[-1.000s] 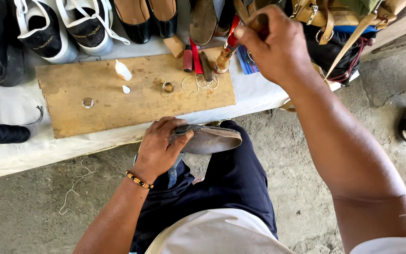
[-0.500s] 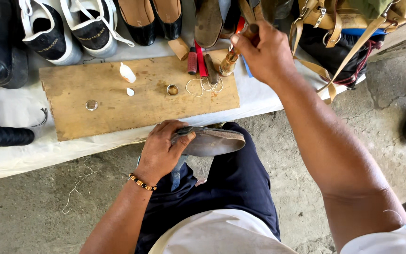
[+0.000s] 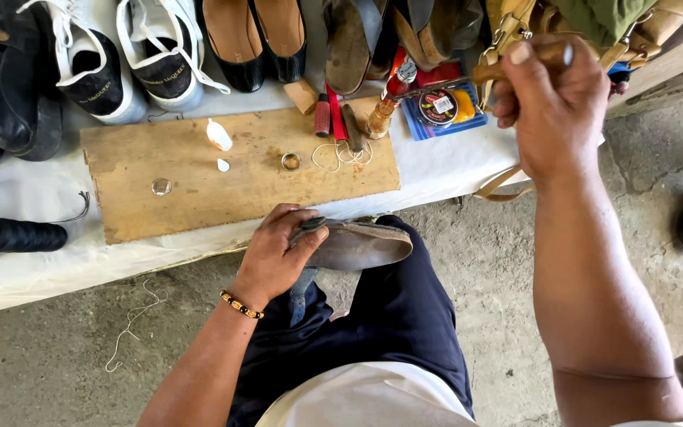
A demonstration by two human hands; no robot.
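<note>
Desk (image 3: 452, 170) edge cluttered. Left hand (image 3: 278, 257) fingers clamped on grey shoe (image 3: 361, 247), heel hidden. Right hand (image 3: 551, 107) fingers closed around wooden-handled tool (image 3: 492, 71); tip hard to make out.

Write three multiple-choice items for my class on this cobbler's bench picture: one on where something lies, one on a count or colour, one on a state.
1. Where does the shoe held by the left hand rest?
A. on the wooden board
B. on the person's lap
C. on the ground

2. How many white sneakers stand at the top of the table?
A. two
B. four
C. none

3. What is the right hand doing?
A. lying flat and open on the table
B. gripping a wooden-handled tool above the table
C. holding the black thread spool

Answers:
1 B: the left hand presses the shoe down on the dark trousers, off the board.
2 A: a pair of white sneakers stands by the black flats.
3 B: the right hand is closed round the tool, far from the spool.
</note>
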